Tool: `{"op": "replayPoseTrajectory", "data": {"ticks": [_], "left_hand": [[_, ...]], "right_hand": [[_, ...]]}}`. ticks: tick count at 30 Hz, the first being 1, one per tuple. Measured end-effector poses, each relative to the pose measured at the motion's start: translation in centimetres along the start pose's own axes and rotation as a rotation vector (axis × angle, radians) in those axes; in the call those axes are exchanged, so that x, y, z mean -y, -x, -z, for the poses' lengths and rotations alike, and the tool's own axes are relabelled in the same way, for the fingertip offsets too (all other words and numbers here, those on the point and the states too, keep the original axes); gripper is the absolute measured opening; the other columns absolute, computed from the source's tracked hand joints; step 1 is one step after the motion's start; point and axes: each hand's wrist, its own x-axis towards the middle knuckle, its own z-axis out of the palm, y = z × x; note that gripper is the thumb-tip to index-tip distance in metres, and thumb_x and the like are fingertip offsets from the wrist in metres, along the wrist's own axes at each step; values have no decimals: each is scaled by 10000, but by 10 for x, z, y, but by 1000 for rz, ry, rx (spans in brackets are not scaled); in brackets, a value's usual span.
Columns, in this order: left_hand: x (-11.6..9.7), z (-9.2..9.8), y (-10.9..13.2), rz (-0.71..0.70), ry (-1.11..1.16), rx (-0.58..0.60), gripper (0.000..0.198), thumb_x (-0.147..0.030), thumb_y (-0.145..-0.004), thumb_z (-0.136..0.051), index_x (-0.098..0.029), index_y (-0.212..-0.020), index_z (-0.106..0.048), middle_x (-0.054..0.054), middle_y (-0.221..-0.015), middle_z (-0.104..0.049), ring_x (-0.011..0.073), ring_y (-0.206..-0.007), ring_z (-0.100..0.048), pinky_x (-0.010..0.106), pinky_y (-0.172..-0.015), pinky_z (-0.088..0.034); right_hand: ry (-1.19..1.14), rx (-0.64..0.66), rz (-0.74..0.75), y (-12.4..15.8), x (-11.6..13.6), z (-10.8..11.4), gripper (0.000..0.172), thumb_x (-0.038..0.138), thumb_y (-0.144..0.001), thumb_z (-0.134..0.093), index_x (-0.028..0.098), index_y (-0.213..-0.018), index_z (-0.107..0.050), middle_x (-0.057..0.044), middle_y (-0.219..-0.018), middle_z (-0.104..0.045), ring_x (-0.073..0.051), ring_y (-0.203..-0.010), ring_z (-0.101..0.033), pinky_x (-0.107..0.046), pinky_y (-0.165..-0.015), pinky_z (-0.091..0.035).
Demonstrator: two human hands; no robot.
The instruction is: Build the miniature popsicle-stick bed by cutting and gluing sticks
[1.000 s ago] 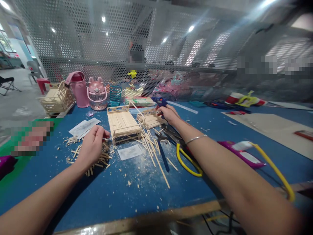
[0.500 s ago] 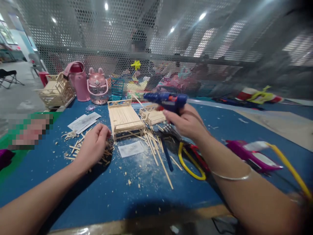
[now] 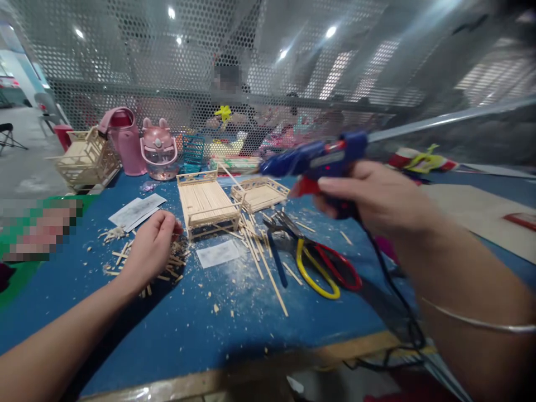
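Note:
My right hand point(image 3: 377, 198) is closed round a blue glue gun point(image 3: 318, 159), held in the air above the table with its nozzle pointing left; its black cord hangs down past the table edge. My left hand point(image 3: 148, 251) rests curled on a heap of short wooden sticks point(image 3: 167, 268) at the left; whether it pinches one is hidden. Two small stick-built frames, a larger one point(image 3: 207, 204) and a smaller one point(image 3: 259, 194), stand beyond the hands. Long loose sticks point(image 3: 262, 259) lie between them.
Scissors with yellow and red handles point(image 3: 322, 268) and dark pliers lie on the blue table point(image 3: 234, 324). A pink jug point(image 3: 123, 139), a pink bottle point(image 3: 159, 156), a stick basket point(image 3: 86, 159) and paper slips point(image 3: 136, 209) sit at the back left. A perforated screen stands behind; a person sits beyond it.
My right hand has lifted the glue gun from beside the small frame and drawn it up and toward me, to the right. My left hand has stayed on the stick heap.

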Motion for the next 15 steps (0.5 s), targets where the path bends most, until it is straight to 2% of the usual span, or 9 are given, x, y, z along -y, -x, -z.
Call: {"op": "replayPoseTrajectory", "data": {"ticks": [2,5,9,15], "left_hand": [[-1,1,0,18,29,-1,303,-448,-829,-400,-183,-730,-508,26,-747,-572,179,-712,-558,305,-657,-448],[-3,4,-2,31,9,-36,270,-424,-824,-415,-186,-727,-496,8,-722,-538,160,-681,-519,287,-635,-433],[-4,6,-4,33,-21,-65,245,-415,-808,-458,-186,-769,-535,-15,-678,-497,136,-640,-460,260,-609,-394],[-8,7,-2,58,-46,-49,246,-397,-800,-494,-171,-792,-588,-38,-600,-465,107,-551,-390,239,-540,-314]], "right_hand": [[-72,233,-34,0,6,-26,279,442,-736,-561,164,-740,-586,25,-471,-481,-93,-421,-391,-264,-436,-285],[-133,311,-21,-5,-3,-60,308,452,-768,-529,150,-800,-577,28,-505,-474,-96,-455,-411,-254,-440,-303],[-84,301,-19,-7,-19,-83,323,434,-805,-491,130,-839,-594,21,-545,-463,-98,-484,-400,-250,-448,-301],[-24,170,22,-4,-23,-89,288,405,-832,-468,149,-837,-600,17,-534,-482,-114,-495,-422,-260,-476,-321]]}}
